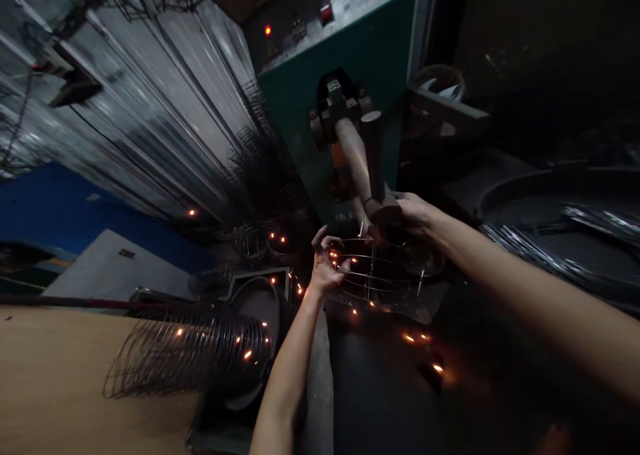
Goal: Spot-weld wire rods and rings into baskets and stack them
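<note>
A round wire frame of thin curved rings and short cross wires lies under the electrode arms of a welding machine. My left hand is at the frame's left edge, its fingers spread and curved; whether they touch the wire is unclear. Behind the lower end of the machine's arm is my right hand, with its fingertips hidden. Orange sparks fly below and around the frame.
A stack of wire rings lies at the lower left, beside a round dark plate. Bundles of shiny wire rest at the right. The green machine cabinet stands ahead, with a lit red lamp.
</note>
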`<state>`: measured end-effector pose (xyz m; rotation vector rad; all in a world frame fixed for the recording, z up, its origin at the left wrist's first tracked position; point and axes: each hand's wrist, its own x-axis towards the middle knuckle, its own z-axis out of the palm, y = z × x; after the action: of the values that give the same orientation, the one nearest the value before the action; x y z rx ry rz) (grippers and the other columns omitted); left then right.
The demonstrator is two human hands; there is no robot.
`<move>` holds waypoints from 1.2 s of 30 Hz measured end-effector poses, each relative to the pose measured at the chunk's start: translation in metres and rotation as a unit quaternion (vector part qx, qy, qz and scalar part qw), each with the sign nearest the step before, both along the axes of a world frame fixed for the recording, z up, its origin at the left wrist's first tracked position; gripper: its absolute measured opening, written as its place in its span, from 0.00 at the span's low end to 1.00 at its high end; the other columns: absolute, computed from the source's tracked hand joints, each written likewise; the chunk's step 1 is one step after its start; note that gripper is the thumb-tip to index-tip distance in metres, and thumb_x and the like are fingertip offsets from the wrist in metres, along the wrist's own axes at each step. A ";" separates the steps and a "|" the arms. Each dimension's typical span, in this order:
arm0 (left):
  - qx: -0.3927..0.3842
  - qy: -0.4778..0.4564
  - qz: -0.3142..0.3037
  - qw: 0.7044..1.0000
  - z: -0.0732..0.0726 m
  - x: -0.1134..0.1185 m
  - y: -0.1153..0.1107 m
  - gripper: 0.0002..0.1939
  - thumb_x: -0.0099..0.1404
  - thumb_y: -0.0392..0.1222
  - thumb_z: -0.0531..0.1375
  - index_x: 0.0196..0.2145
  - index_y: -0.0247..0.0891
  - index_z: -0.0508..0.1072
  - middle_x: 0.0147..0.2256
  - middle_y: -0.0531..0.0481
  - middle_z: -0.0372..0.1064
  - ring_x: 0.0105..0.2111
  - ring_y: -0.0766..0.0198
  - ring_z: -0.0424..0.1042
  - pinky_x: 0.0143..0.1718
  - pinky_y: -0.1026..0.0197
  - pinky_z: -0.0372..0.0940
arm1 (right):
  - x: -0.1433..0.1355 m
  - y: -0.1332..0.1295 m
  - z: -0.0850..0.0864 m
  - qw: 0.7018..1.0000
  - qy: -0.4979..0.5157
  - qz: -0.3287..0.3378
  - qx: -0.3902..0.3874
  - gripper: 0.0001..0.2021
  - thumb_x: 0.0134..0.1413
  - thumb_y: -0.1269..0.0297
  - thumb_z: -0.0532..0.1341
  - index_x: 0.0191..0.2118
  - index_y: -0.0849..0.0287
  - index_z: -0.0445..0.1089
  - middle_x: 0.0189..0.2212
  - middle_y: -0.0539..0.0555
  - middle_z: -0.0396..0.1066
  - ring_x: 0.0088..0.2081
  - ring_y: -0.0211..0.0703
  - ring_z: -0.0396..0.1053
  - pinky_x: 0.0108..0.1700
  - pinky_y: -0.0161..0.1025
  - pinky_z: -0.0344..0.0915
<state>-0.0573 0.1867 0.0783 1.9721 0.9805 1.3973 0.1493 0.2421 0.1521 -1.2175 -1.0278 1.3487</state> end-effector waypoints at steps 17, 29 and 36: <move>0.030 0.102 -0.040 0.994 0.012 0.020 -0.129 0.42 0.57 0.56 0.62 0.63 0.47 0.48 0.58 0.40 0.56 0.58 0.48 0.57 0.56 0.46 0.55 | 0.118 -0.195 0.027 0.799 -0.515 0.189 0.245 0.20 0.59 0.53 0.52 0.51 0.58 0.68 0.30 0.56 0.73 0.31 0.50 0.72 0.35 0.43 0.67; -0.473 -0.288 -0.166 0.816 0.055 0.136 -0.166 0.28 0.61 0.65 0.53 0.40 0.35 0.70 0.12 0.62 0.48 0.10 0.76 0.44 0.14 0.69 0.50 | 0.066 -0.091 -0.052 0.834 -0.477 0.188 0.204 0.14 0.59 0.69 0.53 0.46 0.60 0.72 0.44 0.56 0.72 0.45 0.44 0.70 0.47 0.38 0.63; -0.489 -0.305 -0.098 0.811 0.037 0.125 -0.137 0.25 0.56 0.61 0.62 0.39 0.35 0.70 0.17 0.60 0.58 0.14 0.76 0.55 0.16 0.71 0.50 | 0.043 -0.091 -0.041 0.666 -0.683 0.187 0.234 0.17 0.64 0.63 0.51 0.53 0.60 0.68 0.42 0.59 0.73 0.42 0.52 0.70 0.40 0.43 0.61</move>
<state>0.0680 0.0502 0.1153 0.7494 0.8693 0.9660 0.1920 0.1515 0.1116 -1.5769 -2.5812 0.0669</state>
